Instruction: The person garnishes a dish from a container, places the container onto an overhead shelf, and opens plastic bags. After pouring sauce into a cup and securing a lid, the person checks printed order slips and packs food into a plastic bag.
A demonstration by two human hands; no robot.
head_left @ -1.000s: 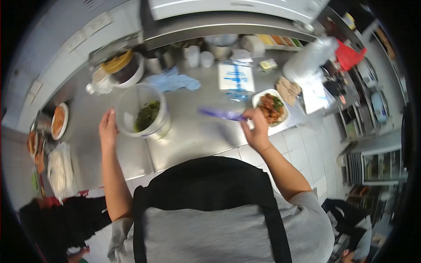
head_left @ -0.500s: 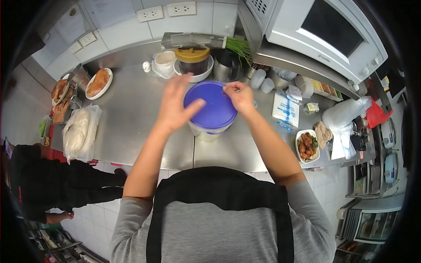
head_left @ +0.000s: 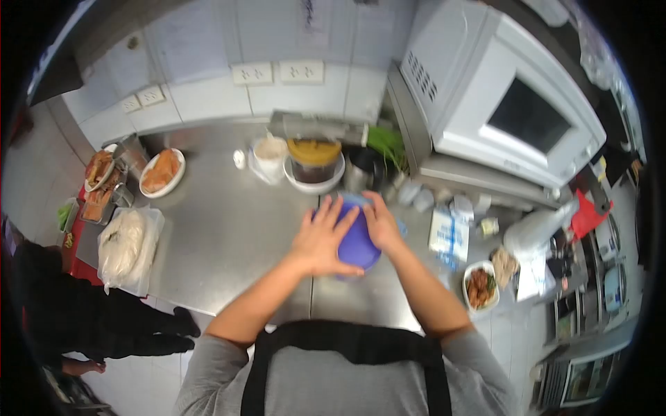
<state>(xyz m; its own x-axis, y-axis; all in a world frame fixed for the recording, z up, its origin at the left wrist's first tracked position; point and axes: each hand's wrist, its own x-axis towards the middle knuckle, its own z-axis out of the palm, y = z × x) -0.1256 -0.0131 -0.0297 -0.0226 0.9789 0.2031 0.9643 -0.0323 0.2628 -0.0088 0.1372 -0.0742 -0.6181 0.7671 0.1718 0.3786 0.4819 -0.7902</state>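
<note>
A round tub with a blue-purple lid stands on the steel counter in front of me, its body mostly hidden from above. Spread across the lid's left side, my left hand lies flat with its fingers apart. My right hand touches the lid's far right rim, its fingers stretched forward along the edge and slightly blurred. Just beyond the tub sits a brown-filled container with a yellow lid, set in a white bowl.
Plated orange food and a bagged pale mass lie left. Green stalks lie at the back. A microwave overhangs the right side, above a blue-and-white packet and a dish of browned food. A person in black stands left.
My left hand has come down from above the lid and now lies on it. The right hand has loosened from its pinch at the rim. The head view has tilted upward.
</note>
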